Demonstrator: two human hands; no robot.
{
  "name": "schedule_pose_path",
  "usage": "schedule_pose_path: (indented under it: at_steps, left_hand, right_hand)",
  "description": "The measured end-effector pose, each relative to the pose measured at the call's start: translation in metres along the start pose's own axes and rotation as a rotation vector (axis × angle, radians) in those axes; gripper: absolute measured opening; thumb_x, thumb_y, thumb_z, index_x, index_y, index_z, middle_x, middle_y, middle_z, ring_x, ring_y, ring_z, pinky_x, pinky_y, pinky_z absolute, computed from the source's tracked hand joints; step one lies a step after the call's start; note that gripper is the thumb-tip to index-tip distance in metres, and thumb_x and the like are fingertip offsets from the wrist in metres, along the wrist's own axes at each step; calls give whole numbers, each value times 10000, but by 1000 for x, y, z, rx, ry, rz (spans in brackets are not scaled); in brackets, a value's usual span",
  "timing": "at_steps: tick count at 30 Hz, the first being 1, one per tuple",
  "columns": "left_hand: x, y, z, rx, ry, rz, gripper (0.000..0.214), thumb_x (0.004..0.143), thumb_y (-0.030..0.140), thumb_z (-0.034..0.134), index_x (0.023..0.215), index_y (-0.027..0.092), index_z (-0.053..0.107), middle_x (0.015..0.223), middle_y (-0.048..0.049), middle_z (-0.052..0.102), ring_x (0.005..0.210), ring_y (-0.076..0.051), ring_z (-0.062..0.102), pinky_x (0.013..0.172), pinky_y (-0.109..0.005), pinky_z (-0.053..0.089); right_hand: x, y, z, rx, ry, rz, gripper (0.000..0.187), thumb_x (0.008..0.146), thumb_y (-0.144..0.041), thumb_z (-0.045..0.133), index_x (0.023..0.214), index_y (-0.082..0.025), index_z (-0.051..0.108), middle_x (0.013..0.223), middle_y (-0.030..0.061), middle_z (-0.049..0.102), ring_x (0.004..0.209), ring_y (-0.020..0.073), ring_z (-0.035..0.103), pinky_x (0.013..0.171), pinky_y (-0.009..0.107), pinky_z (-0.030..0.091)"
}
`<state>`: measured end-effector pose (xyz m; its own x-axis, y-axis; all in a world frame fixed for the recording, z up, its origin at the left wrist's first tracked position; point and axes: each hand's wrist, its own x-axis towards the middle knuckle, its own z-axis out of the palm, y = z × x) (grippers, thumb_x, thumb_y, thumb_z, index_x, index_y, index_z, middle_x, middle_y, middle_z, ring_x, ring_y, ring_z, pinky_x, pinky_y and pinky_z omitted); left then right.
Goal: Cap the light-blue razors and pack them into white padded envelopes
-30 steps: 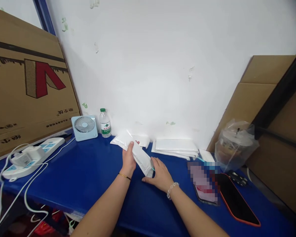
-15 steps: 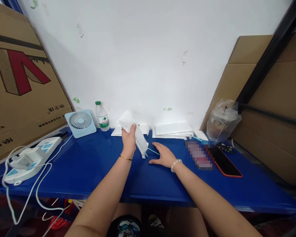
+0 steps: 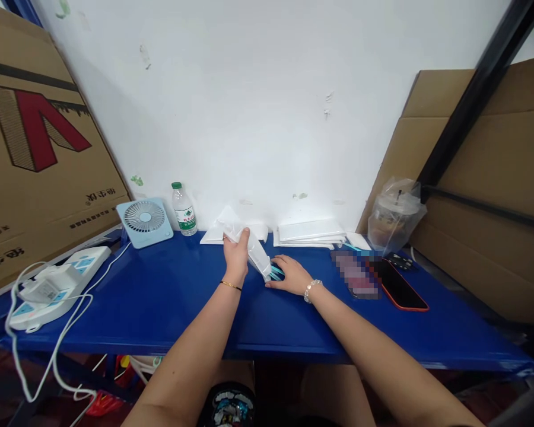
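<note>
My left hand is closed around a long white packet, tilted with its lower end towards the right. Several thin light-blue sticks poke out of that lower end; their exact kind is too small to make out. Right beside them is my right hand, palm side down low over the table. Its thumb and fingers are apart, curved around the stick ends. Whether they touch the sticks I cannot tell.
On the blue table stand a fan, a water bottle and a power strip with cables. Flat white packets lie along the wall. A phone and a bagged drink cup are at the right.
Several blue sticks now show at the packet's lower end, where one showed before. The packet's end and my right hand have come closer together, and the right fingers now curve around the sticks.
</note>
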<state>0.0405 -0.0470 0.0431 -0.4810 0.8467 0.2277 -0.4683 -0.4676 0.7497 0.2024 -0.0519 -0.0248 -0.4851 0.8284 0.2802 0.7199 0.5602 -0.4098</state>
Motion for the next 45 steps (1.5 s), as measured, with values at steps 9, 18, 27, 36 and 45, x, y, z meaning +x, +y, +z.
schedule_pose_path:
  at_steps: [9, 18, 27, 36, 45]
  left_hand:
    - [9, -8, -30, -87, 85, 47, 303, 676, 160, 696, 969, 183, 623, 1019, -48, 657, 997, -167, 596, 918, -277, 439]
    - [59, 14, -71, -267, 243, 2, 339, 683, 243, 661, 1009, 177, 594, 1073, -55, 626, 992, -191, 588, 885, -327, 477]
    - [70, 30, -90, -273, 323, -54, 305, 695, 289, 598, 981, 193, 558, 956, -29, 630, 941, -176, 603, 858, -323, 495]
    - [53, 12, -72, -431, 249, -266, 266, 708, 318, 537, 941, 196, 570, 927, -31, 636, 918, -205, 602, 849, -368, 489]
    - [27, -26, -47, -448, 154, -340, 196, 728, 337, 526, 820, 170, 572, 791, -28, 615, 742, -178, 594, 760, -325, 498]
  right_hand:
    - [6, -8, 10, -119, 55, -114, 225, 854, -393, 488, 985, -217, 540, 1047, 59, 533, 968, 202, 488, 824, 342, 408]
    - [1, 11, 6, -73, 54, -85, 192, 882, -294, 435, 1032, -210, 520, 1026, 58, 532, 948, 182, 519, 828, 322, 438]
    - [-7, 30, -1, 1, -5, -46, 316, 861, -297, 443, 1162, -233, 515, 1177, 68, 516, 1089, 198, 502, 942, 366, 402]
    - [0, -17, -7, 128, 418, -77, 288, 875, -350, 437, 1126, -242, 527, 1269, 76, 435, 1191, 199, 413, 994, 363, 357]
    - [24, -12, 25, 182, 241, 31, 317, 690, -320, 649, 956, -155, 597, 1275, 115, 394, 1152, 240, 430, 937, 344, 387]
